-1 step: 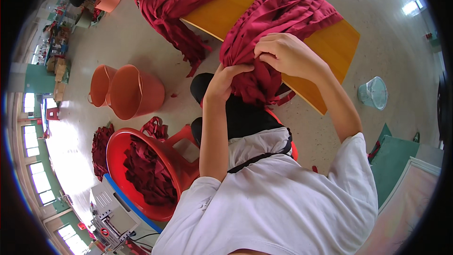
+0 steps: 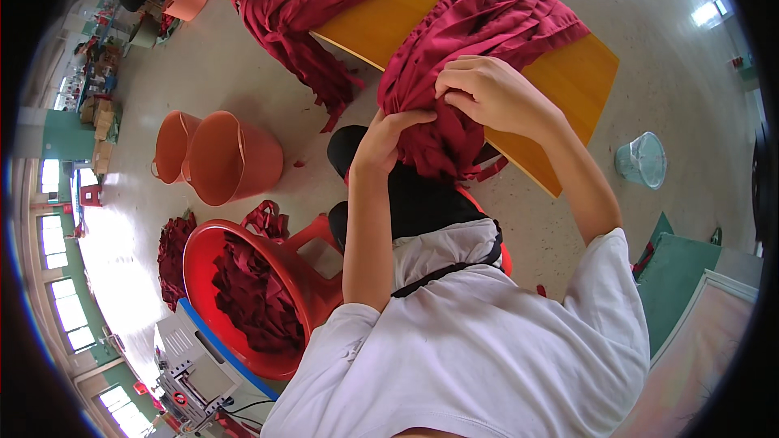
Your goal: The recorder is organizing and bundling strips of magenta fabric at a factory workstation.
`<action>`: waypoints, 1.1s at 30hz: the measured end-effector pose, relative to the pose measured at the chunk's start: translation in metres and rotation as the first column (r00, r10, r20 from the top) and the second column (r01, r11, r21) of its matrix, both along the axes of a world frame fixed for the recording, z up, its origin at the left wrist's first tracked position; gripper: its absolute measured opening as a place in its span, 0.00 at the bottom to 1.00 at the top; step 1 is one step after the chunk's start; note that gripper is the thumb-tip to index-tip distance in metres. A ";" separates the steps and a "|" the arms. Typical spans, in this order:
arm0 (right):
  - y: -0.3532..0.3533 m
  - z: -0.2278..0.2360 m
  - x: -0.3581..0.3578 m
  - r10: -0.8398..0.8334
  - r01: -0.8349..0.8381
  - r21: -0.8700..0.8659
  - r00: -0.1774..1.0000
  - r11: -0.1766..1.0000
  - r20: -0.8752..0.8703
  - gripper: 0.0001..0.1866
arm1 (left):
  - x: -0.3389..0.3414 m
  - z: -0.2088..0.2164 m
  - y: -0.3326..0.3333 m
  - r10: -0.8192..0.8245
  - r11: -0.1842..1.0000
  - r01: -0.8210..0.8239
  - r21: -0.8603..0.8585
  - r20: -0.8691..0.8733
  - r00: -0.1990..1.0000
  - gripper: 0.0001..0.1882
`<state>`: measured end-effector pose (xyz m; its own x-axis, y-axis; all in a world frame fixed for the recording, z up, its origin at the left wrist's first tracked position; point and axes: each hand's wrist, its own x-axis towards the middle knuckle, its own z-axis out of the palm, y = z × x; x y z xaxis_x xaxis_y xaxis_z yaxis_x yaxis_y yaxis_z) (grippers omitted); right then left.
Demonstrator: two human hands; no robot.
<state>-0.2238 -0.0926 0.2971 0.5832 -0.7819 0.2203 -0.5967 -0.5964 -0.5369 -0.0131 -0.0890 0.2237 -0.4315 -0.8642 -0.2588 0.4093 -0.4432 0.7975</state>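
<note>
A bundle of dark red fabric strips [image 2: 479, 16] drapes over the near edge of a yellow wooden table [image 2: 584, 85], its loose ends hanging towards my lap. My left hand [image 2: 393, 134] is wrapped round the gathered strips at the left side of the bundle, thumb lying across the front. Just above and to the right, my right hand [image 2: 483, 93] has curled fingers pinched against the fabric. What its fingertips hold is partly hidden, though the cloth runs right up to them. A second bundle of red strips [image 2: 284, 20] hangs off the table further left.
Two orange buckets [image 2: 235, 158] stand on the floor to the left. Nearer is a red basin [image 2: 195, 276] holding dark red fabric pieces, beside a red stool and a machine [image 2: 191, 369]. A clear bucket [image 2: 641, 160] stands at the right, with a green board [image 2: 686, 276] closer in.
My right hand has shifted very slightly up and left. My left hand and the fabric bundle look the same.
</note>
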 end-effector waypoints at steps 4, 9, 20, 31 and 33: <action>-0.001 -0.007 0.010 0.008 0.010 -0.129 0.990 0.992 0.140 0.05 | 0.001 -0.002 -0.001 0.005 0.999 -0.003 0.039 -0.032 0.999 0.27; -0.004 -0.014 0.018 0.025 0.024 -0.187 0.967 0.982 0.255 0.05 | 0.000 0.005 0.000 -0.044 0.999 0.044 -0.004 -0.128 0.991 0.19; 0.033 -0.042 0.016 -0.552 0.554 0.195 0.605 0.809 0.574 0.05 | 0.008 0.004 -0.007 -0.056 0.998 0.057 0.031 -0.010 0.998 0.05; 0.074 -0.115 0.072 -0.796 0.157 0.780 0.140 0.606 0.590 0.23 | 0.003 0.002 -0.005 -0.027 0.999 0.029 -0.030 0.048 0.998 0.06; 0.076 -0.110 0.078 -0.805 0.195 0.781 0.136 0.593 0.577 0.25 | 0.002 0.006 -0.005 -0.026 0.999 0.028 -0.038 0.044 0.999 0.07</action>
